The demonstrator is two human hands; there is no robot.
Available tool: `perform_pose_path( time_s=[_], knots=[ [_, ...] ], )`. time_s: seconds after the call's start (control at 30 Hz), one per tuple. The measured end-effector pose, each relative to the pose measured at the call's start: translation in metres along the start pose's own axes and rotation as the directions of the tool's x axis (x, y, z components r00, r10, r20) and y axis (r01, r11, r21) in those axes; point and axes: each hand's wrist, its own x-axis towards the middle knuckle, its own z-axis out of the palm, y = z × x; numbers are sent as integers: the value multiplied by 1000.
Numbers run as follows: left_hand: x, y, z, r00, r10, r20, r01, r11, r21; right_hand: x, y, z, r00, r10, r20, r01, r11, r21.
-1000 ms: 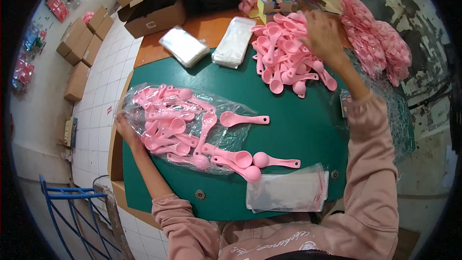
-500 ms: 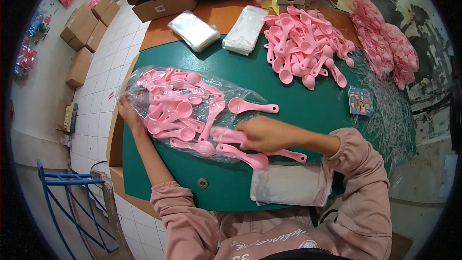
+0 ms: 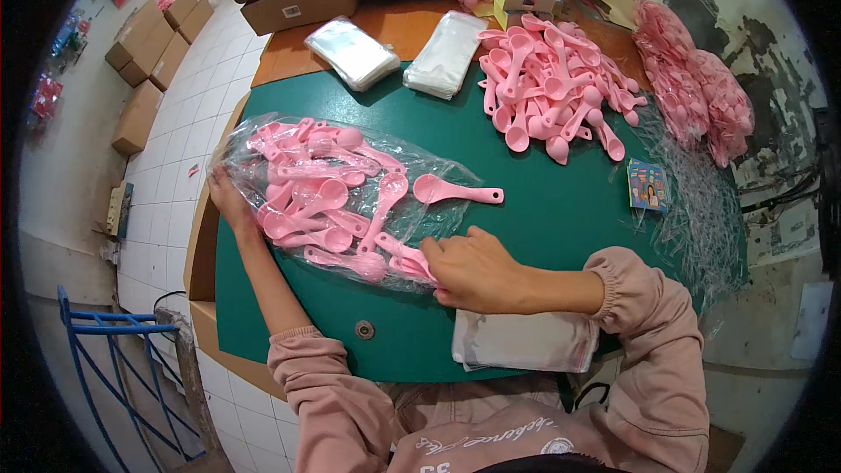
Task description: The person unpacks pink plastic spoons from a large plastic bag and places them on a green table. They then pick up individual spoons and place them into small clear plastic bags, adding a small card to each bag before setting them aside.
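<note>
Clear plastic bag full of pink scoops, centre-left of frame on green table. Left hand pinching bag's left edge. Right hand curled over scoop handles at bag's lower right. Loose scoop just beside; scoop pile upper right.

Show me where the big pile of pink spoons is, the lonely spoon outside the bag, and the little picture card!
pile of pink spoons (image 3: pixel 552 79): head view, middle of the heap.
single pink spoon (image 3: pixel 455 193): head view, its handle near the bowl.
picture card (image 3: pixel 648 186): head view, centre of the card.
</note>
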Motion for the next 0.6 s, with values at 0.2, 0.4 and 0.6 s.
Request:
perform_pose_path(
  time_s=[0.2, 0.4, 0.6],
  knots=[
    [-5, 2, 6, 1000, -3, -1, 3, 1000, 4, 3, 13, 0, 999, 33, 0, -33, 995, 92],
    [3, -1, -3, 1000, 5, 20, -5, 1000, -8, -1, 13, 9, 986, 25, -164, -25, 1000, -1],
    [2, -6, 1, 1000, -12, 22, 13, 998, -61, -2, 25, -27, 994, 81, 78, -95, 975, 200]
  ],
)
